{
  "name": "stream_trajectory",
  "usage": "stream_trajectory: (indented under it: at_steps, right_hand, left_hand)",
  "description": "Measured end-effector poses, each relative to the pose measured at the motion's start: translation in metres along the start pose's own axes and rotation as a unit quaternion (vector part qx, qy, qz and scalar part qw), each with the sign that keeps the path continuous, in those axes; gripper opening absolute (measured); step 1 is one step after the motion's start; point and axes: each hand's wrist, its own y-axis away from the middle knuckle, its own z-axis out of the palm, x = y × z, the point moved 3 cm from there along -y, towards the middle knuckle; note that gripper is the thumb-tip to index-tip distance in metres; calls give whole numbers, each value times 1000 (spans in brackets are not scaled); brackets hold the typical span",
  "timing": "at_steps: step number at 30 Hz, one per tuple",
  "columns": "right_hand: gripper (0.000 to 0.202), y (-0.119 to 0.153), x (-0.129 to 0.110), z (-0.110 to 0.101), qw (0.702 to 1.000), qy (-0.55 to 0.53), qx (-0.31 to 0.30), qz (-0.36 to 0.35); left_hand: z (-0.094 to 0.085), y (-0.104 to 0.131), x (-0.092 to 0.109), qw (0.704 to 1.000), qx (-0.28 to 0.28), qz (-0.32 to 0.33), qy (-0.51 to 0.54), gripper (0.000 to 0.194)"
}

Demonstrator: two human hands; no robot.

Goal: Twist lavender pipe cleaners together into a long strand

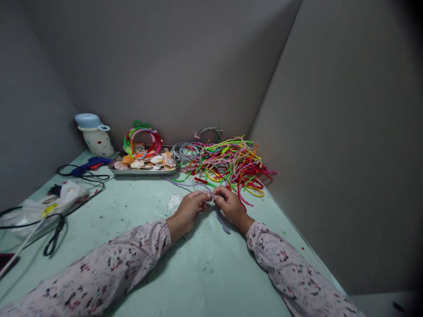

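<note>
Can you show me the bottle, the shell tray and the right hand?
Bottle (98,143): head view, on its spotted side.
Shell tray (143,172): head view, on its front rim.
Right hand (232,207): head view, on its back.

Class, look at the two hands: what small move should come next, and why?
Probably the right hand should twist the purple strand a little further while the left hand steadies it: both hands' fingertips pinch close together at the strand, and a loose end trails below them.
</note>
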Motion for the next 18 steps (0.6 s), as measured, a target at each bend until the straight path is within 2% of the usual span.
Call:
stream_trajectory:
  at_steps: [18]
  right_hand:
    - [10, 1, -2, 0, 998, 56, 4, -32]
  left_hand:
    - [1, -2, 0, 999, 2, 0, 47, 13]
